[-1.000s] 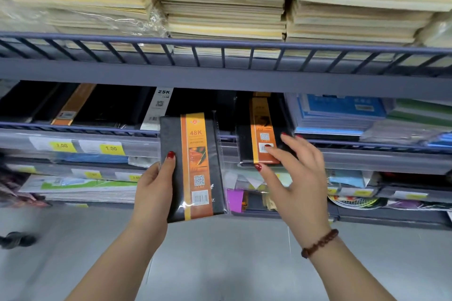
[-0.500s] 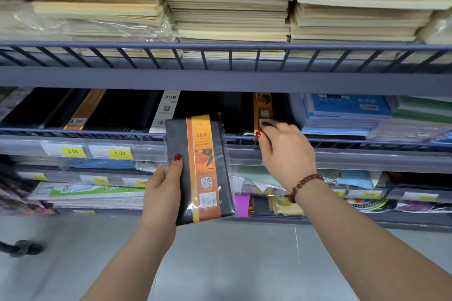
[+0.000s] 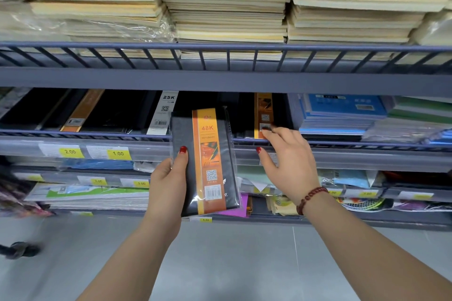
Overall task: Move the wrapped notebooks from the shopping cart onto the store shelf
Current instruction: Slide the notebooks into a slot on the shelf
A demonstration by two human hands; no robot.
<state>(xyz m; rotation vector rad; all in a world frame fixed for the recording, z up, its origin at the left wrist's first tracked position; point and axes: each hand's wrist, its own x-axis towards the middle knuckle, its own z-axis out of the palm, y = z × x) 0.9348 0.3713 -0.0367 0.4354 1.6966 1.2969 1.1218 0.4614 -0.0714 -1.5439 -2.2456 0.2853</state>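
Now my left hand (image 3: 168, 178) gripped a wrapped notebook (image 3: 205, 161), long axis upright, just below and left of the open slot on the store shelf (image 3: 220, 79). My right hand (image 3: 286, 161) – fingers loosely spread – touched the notebook already shelved (image 3: 263, 115). Gray floor (image 3: 232, 264) lay below – the cart was not visible.

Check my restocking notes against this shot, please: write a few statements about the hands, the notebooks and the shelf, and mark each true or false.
1. The left hand holds a wrapped 48K notebook upright. True.
2. The right hand grips a blue notebook. False: its fingertips rest on a black, orange-banded notebook lying on the shelf.
3. A beaded bracelet is on the right wrist. True.
4. The yellow price tag reads 9.00. False: it reads 1.00.
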